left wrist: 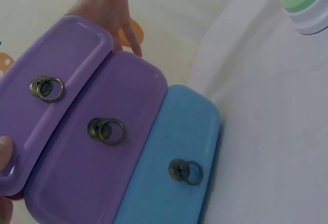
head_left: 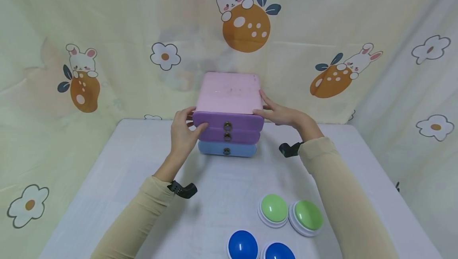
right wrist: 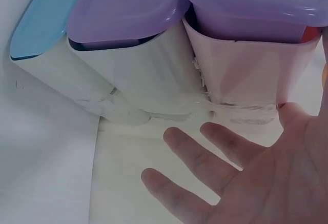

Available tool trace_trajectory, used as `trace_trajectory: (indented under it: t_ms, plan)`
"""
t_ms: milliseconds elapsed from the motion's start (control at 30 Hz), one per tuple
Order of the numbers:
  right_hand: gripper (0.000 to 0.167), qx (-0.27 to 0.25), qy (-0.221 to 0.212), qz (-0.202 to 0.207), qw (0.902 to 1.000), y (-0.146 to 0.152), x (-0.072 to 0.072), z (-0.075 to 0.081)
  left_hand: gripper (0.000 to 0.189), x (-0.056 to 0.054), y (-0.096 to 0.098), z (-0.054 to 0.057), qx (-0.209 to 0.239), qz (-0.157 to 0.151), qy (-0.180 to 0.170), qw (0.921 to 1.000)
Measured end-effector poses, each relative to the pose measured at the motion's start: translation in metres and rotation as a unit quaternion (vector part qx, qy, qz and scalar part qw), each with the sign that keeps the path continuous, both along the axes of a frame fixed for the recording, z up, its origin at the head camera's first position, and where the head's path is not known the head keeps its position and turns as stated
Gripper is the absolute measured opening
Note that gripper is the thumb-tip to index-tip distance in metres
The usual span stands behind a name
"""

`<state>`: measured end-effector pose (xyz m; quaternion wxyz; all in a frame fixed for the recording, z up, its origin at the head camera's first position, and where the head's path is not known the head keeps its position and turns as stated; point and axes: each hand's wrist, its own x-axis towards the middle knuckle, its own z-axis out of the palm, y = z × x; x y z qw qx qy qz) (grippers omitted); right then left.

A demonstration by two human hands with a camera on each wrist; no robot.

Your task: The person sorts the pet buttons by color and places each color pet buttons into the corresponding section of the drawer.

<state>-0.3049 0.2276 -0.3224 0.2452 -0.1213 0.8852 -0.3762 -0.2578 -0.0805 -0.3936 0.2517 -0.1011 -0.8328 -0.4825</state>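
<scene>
Head view: a drawer stack [head_left: 228,115] stands between left hand [head_left: 181,133] and right hand [head_left: 282,114]; its pink casing [head_left: 229,92] meets the right's spread fingers, its top purple drawer [head_left: 214,120] is pinched by the left; green domes [head_left: 274,208] sit nearer the body.

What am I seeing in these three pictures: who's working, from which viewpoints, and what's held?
No robot here: a person works bare-handed. The wide picture is taken from the person's head; the close-ups are taken from the left and right wrists. On the white table stands a pink-topped drawer box, with two purple drawers above a blue drawer. The left hand holds the upper purple drawer by its left end; the right hand touches the box's right side. Nearer the person sit two green domes and two blue domes.
</scene>
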Motion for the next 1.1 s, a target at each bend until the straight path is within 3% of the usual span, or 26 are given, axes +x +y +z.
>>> trace_trajectory:
  t_ms: [367, 733, 900, 1100]
  plan:
    - [0.081, 0.025, 0.004, 0.019, 0.9995, 0.002, 0.001, 0.003, 0.06, -0.003, 0.0, -0.002, -0.005, 0.001, 0.007, 1.0]
    - [0.1, 0.029, 0.026, 0.037, 0.9986, 0.001, 0.004, 0.004, 0.057, -0.009, 0.002, -0.006, -0.003, 0.017, 0.028, 0.9995]
    - [0.099, 0.024, 0.029, 0.03, 0.9988, -0.001, 0.005, 0.003, 0.056, -0.011, 0.003, -0.008, -0.004, 0.028, 0.032, 0.9991]
    - [0.097, 0.026, 0.028, 0.024, 0.999, -0.001, 0.005, 0.004, 0.056, -0.009, 0.002, -0.008, -0.003, 0.018, 0.031, 0.9993]
